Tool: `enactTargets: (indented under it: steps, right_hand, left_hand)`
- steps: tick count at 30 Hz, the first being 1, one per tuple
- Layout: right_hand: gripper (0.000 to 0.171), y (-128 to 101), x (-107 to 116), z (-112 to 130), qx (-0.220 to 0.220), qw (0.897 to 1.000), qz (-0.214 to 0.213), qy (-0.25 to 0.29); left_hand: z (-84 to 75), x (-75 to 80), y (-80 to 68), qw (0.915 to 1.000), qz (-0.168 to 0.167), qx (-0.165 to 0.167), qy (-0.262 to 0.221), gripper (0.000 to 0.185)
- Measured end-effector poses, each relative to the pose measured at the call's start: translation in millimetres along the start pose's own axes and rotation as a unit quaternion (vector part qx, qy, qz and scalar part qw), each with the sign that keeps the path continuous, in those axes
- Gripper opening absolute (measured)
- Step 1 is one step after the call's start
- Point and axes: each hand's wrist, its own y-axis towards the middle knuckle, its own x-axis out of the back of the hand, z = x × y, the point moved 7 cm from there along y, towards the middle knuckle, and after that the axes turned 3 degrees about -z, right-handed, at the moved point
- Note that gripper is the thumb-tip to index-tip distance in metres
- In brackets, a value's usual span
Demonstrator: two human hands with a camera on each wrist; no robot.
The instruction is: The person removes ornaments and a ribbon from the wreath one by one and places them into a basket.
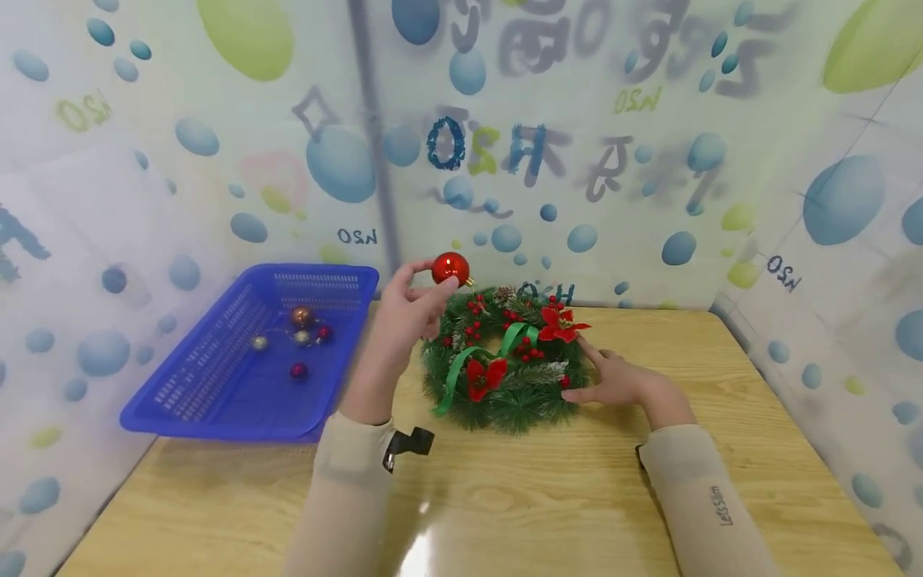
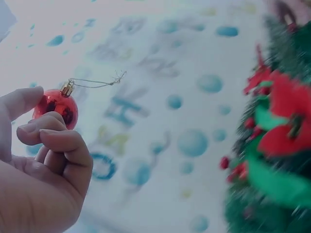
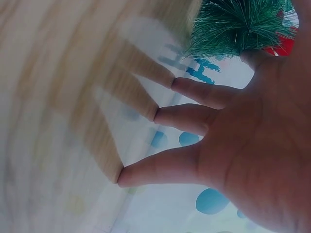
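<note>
Pinched between thumb and fingertips of the left hand, one red bauble is held up, its gold cap and loop turned toward the one wreath, which is lying just below and right of the grip. Straight fingers of the right hand are laid flat at the wreath's right edge, and five more baubles are counted in the one blue basket left of the grip

Red bauble: glossy, mirror-smooth, metal-looking cap. Wreath: bristly plastic needles, satin-like green ribbon. Basket: perforated blue plastic. Table: glossy lacquered wood grain.
</note>
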Motion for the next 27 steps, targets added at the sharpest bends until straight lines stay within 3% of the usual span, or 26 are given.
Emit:
enactTargets:
  steps: [9, 14, 27]
  right_hand:
    - [0.127, -6, 2, 0, 0.003, 1.000, -0.004, 0.000]
    - [0.127, -4, -1, -2, 0.004, 1.000, -0.005, 0.001]
    - [0.127, -1, -1, 4, 0.006, 1.000, -0.003, 0.000]
  left_hand:
    - [-20.1, 72.5, -7.6, 0.9941, -0.109, 0.000, -0.005, 0.054]
    - [-28.6, 102.8, -17.6, 0.9877, -0.156, -0.010, -0.005, 0.053]
    - [-35.4, 124.6, -27.2, 0.9849, -0.173, -0.008, -0.008, 0.060]
